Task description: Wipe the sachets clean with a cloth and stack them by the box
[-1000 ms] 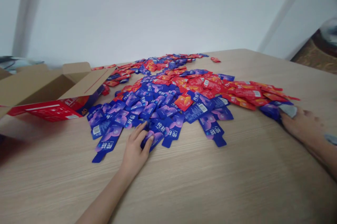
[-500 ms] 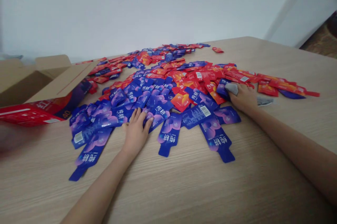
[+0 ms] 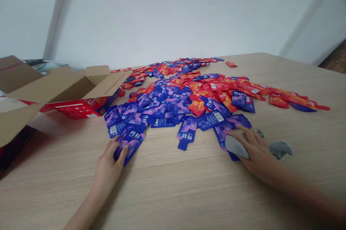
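My left hand [image 3: 108,161] is closed on the near end of a blue sachet [image 3: 133,140] at the front left of the pile, thumb and forefinger along its edges. My right hand [image 3: 254,150], slightly blurred, grips a grey cloth [image 3: 235,146], part of which trails out past its outer side. The cloth covers the near part of another blue sachet [image 3: 221,132]. Between my hands a blue sachet [image 3: 187,129] lies flat with its narrow tip towards me. Behind it, overlapping blue sachets [image 3: 173,100] and red-orange sachets [image 3: 216,88] form a loose heap.
An opened cardboard box [image 3: 78,109] with red printed sides and raised flaps stands on the left of the wooden table [image 3: 173,186]. More mixed sachets [image 3: 181,66] stretch to the back. A white wall [image 3: 173,14] rises behind. One red sachet [image 3: 231,64] lies apart.
My left hand has moved left and nearer, from the blue pile to the front-left sachet. My right hand has drawn the cloth back towards me. The view has shifted, showing more of the box.
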### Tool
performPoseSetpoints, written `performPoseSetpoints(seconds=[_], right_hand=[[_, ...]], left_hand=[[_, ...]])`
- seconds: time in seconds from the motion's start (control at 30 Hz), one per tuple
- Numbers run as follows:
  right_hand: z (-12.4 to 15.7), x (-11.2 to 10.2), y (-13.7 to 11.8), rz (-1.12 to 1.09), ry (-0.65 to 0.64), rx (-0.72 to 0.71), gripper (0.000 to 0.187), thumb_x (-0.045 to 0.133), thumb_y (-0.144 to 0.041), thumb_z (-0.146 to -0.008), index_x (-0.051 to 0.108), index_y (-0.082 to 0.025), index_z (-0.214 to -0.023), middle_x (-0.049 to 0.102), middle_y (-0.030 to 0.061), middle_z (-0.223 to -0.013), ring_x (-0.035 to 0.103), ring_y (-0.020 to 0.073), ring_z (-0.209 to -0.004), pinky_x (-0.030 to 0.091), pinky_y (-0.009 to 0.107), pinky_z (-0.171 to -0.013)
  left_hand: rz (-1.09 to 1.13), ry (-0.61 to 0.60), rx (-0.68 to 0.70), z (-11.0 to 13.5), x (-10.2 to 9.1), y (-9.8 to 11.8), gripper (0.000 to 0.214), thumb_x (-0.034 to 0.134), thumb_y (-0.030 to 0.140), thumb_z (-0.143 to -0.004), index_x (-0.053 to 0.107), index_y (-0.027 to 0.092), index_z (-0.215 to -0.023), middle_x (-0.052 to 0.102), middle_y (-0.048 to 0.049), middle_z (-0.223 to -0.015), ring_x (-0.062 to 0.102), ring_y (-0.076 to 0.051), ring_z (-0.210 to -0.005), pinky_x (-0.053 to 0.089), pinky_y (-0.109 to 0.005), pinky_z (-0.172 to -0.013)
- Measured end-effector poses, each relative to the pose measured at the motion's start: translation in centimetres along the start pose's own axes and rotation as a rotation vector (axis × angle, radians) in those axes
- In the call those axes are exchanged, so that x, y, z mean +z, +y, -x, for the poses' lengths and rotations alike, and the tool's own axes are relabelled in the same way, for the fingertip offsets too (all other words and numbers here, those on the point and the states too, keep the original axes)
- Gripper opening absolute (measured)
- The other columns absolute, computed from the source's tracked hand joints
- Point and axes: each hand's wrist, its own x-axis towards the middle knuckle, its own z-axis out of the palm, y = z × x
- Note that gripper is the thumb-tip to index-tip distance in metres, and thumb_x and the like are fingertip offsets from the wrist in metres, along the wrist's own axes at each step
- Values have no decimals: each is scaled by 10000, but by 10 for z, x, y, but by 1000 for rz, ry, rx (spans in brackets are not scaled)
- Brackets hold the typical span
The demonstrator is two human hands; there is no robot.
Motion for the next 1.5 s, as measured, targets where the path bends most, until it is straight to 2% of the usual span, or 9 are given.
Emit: performPoseSetpoints(seconds=[0.3, 0.53, 0.67, 0.77, 0.9, 1.0, 1.13, 1.27, 1.5], right_hand=[[-92, 49, -26, 155, 19, -6, 494, 451, -363, -909, 475, -238, -1386, 442, 176, -1417, 451, 357, -1213, 380, 533, -926], [-114, 36, -44, 71, 97, 79, 468, 510, -246, -850, 538, -191, -1314, 508, 162, -1310, 492, 336, -1116, 391, 485, -924], [-80, 15, -90, -119, 26, -168, 575, 533, -107, -751, 525, -203, -1318, 541, 111, -1267, 504, 271, -1110, 405, 393, -947], [-71, 18, -128, -74, -137, -382, 571, 572, -102, -731, 568, -272, -1277, 576, 86, -1220, 508, 278, -1098, 395, 418, -944], [-97, 25, -134, -44, -122, -183, 558, 558, -55, -715, 583, -237, -1241, 582, 110, -1224, 549, 278, -1057, 434, 392, -855], [-103, 11, -113, -100, -78, -101, 577, 510, -52, -746, 503, -212, -1300, 586, 104, -1230, 595, 239, -1005, 463, 351, -814], [-62, -26, -82, -316, 99, 62, 492, 515, -103, -727, 515, -230, -1203, 620, 77, -1146, 612, 245, -993, 486, 360, -806], [-14, -54, -79, -495, 62, -13, 386, 439, -44, -633, 575, -245, -933, 621, 47, -1018, 599, 233, -999, 478, 369, -856], [29, -46, -172, -608, -134, -249, 351, 567, -281, -861, 528, -213, -1203, 492, 111, -1259, 488, 244, -1187, 423, 415, -1020]], left_hand=[[-134, -52, -49, -49, 30, -8, 312, 434, 429, -924, 623, 215, -1051, 545, -149, -1399, 497, -324, -1297, 389, -523, -1044], [-74, 37, -49, -60, 26, 4, 272, 428, 412, -912, 606, 206, -913, 488, -168, -1438, 452, -348, -1322, 331, -560, -1062], [15, 100, -22, -36, -1, 23, 286, 428, 452, -898, 599, 222, -911, 622, -105, -1258, 578, -272, -1170, 444, -416, -986], [113, 106, -59, -14, -30, 47, 333, 442, 520, -882, 592, 223, -862, 690, -30, -842, 665, -213, -793, 527, -307, -695], [513, -85, -240, 34, -51, 82, 313, 441, 538, -863, 492, 233, -813, 525, 62, -509, 534, -146, -421, 432, -245, -420], [648, -292, -348, 88, -41, 100, 302, 444, 538, -874, 416, 266, -1001, 569, 77, -573, 488, -144, -339, 367, -239, -313], [466, -314, -179, 157, -17, 115, 331, 382, 415, -928, 400, 258, -1219, 680, -72, -867, 692, -247, -724, 574, -410, -643], [154, -168, 100, 190, -13, 123, 368, 435, 316, -922, 532, 235, -1268, 563, -192, -1236, 584, -317, -1123, 494, -526, -925], [-116, -192, 428, 213, -5, 121, 433, 439, 221, -940, 516, 210, -1366, 554, -102, -1386, 471, -300, -1282, 428, -496, -1002]])
